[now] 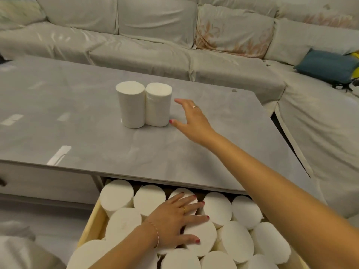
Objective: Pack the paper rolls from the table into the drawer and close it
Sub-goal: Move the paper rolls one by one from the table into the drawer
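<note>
On the grey desk [97, 144] two paper rolls were left, standing upright and touching side by side: the left roll [130, 104] and the right roll [158, 103], both well back from the front edge. Below that edge the drawer [91, 226] stood pulled out and was packed nearly full with white rolls on end. The left hand [174, 220] lay flat on those packed rolls, its grip spread wide and pinching nothing, fingers pressed across the tops of two or three as though steadying them or feeling for a gap. Further right, the right hand [191, 121] was stretched out over the desk, its grip open, thumb and fingers parted, just beside the right roll but not touching it. I judged the step to be the fetching of the last two rolls. The next move would call for closing that open grip round the right roll's side, lifting it clear of its neighbour without toppling it, and finding room in a crowded drawer.
</note>
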